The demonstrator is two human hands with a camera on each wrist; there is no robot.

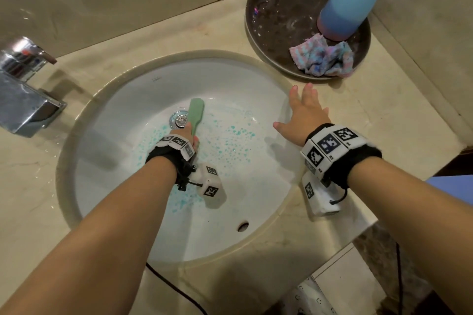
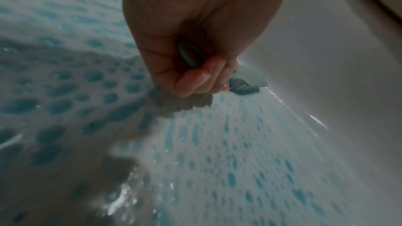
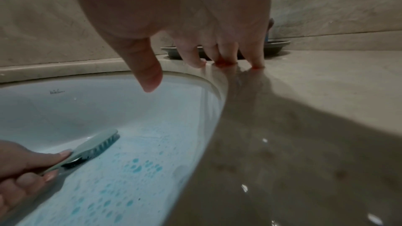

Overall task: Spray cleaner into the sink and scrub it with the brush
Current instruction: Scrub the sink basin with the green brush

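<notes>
A white oval sink (image 1: 256,100) is set in a beige stone counter, its bowl (image 2: 217,169) spotted with blue cleaner droplets (image 1: 238,133). My left hand (image 1: 190,135) grips the handle of a pale green brush (image 1: 196,110), whose head lies beside the chrome drain (image 1: 180,120). The bristles (image 3: 106,145) face down onto the bowl (image 3: 65,109). My right hand (image 1: 304,112) is spread, fingertips (image 3: 257,64) resting on the counter at the sink's right rim, thumb over the bowl. The blue cleaner bottle (image 1: 358,0) stands in a dark round tray (image 1: 276,7) at the back right.
A chrome tap (image 1: 23,89) juts out at the left of the sink. A crumpled pastel cloth (image 1: 325,59) lies in the tray by the bottle. The overflow hole (image 1: 242,226) sits in the sink's near wall. A black cable (image 1: 174,286) runs below the counter edge.
</notes>
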